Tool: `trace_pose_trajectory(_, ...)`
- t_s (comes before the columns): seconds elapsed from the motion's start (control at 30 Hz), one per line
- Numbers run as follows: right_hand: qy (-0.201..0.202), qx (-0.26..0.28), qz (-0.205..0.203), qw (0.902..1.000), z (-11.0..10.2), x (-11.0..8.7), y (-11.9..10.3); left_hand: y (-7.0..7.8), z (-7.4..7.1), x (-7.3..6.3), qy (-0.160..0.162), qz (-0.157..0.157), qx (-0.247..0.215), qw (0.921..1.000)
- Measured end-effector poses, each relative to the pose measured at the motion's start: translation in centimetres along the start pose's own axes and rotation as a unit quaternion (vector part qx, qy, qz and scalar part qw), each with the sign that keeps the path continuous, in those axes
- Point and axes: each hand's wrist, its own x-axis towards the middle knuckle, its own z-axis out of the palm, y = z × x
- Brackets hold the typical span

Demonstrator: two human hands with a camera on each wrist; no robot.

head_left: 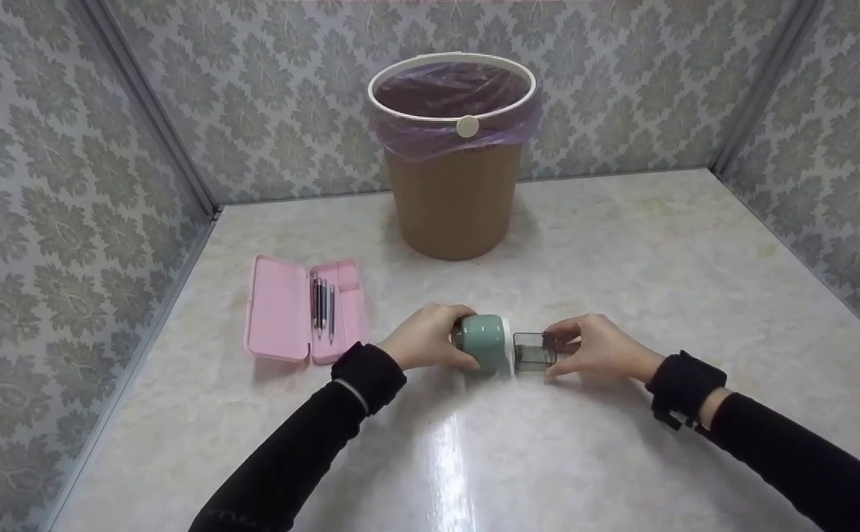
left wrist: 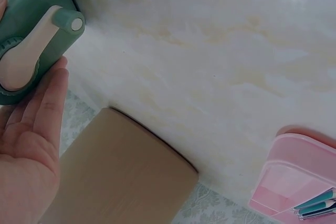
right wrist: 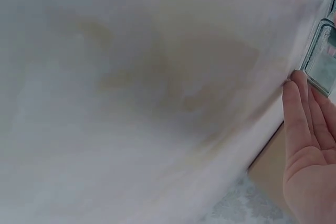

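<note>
A green crank pencil sharpener lies on the table, its white face to the right. My left hand grips it from the left, thumb at the near side and fingers at the far side. The left wrist view shows its pale crank handle beside the fingers. With the thumb and fingers, my right hand holds a clear shavings drawer just right of the white face. I cannot tell whether the drawer's edge is still inside the sharpener. In the right wrist view the drawer is cut off by the frame.
To the left, an open pink pencil case holds several pencils in its right half. At the back stands a brown trash bin lined with a purple bag. Patterned walls bound the table at the back and sides.
</note>
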Motion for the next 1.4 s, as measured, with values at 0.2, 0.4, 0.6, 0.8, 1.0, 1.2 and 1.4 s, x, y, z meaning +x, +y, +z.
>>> trace_pose_trajectory(0.2,0.006,-0.014,-0.005,0.9999,-0.9,0.0,0.0,-0.2,0.0,0.2,0.0,-0.002,0.0,1.0)
trace_pose_trajectory(0.4,0.011,0.005,0.004,0.9999,-2.9,0.6,-0.6,-0.4,0.1,0.3,0.002,0.003,0.013,0.9999)
trace_pose_trajectory(0.6,0.031,-0.019,0.04,0.9985,-7.0,2.2,-2.7,-0.3,-0.1,0.3,0.005,0.005,0.014,0.9999)
trace_pose_trajectory(0.8,0.066,-0.026,0.046,0.9964,-11.7,4.2,-5.6,-0.5,-0.2,0.5,0.005,0.007,0.014,0.9999)
trace_pose_trajectory(1.0,0.132,-0.057,0.046,0.9885,-15.8,6.2,-9.1,-0.4,-0.2,0.4,0.005,0.006,0.009,0.9999)
trace_pose_trajectory(1.2,0.184,-0.071,0.053,0.9789,-19.4,8.0,-12.7,-0.3,-0.1,0.3,0.002,-0.007,0.009,0.9999)
trace_pose_trajectory(1.4,0.237,-0.1,0.071,0.9636,-21.4,9.6,-15.5,-0.2,-0.1,0.0,0.004,0.0,0.01,0.9999)
